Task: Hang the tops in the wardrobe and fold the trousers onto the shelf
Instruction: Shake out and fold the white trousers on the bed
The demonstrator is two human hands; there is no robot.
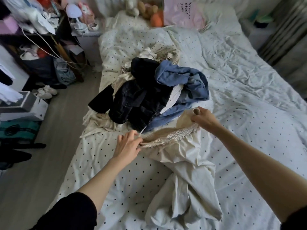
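On the polka-dot white bed [99,163], the cream cotton trousers [182,171] lie just before the heap of dark and blue clothes [149,93]. Your left hand [127,145] and right hand [204,120] each pinch the elastic waistband [174,135]; pull it taut, aligning the legs.

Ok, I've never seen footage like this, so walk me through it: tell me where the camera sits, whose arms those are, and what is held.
There is no machine here. One wide-angle camera sits on a person's head, looking forward and down, so the two arms are the wearer's own. The left hand and right hand each pinch the elastic waistband of cream trousers, stretching it open above a polka-dot bed. Behind them lies a pile of clothes: a black jacket and blue jeans.
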